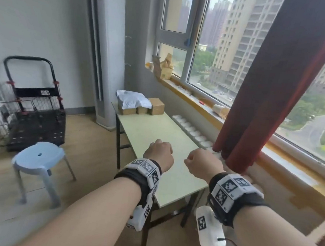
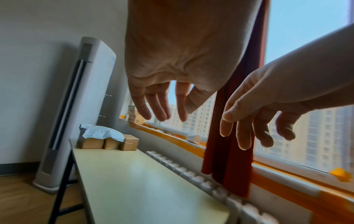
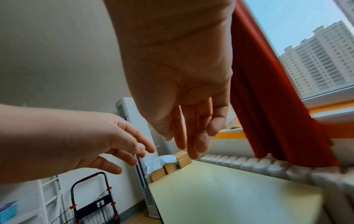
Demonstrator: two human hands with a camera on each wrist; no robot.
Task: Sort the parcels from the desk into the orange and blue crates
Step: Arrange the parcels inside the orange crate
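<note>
Both the left hand (image 1: 159, 155) and the right hand (image 1: 203, 165) hover empty with relaxed, spread fingers above the near end of the bench (image 1: 157, 134), well apart from the cardboard parcels (image 1: 155, 106) and grey mailer bag (image 1: 131, 99) stacked at its far end.

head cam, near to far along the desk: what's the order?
Left hand and right hand, both empty over the near end → bare desk top → three cardboard boxes at the far end, white poly mailer lying on them.
</note>
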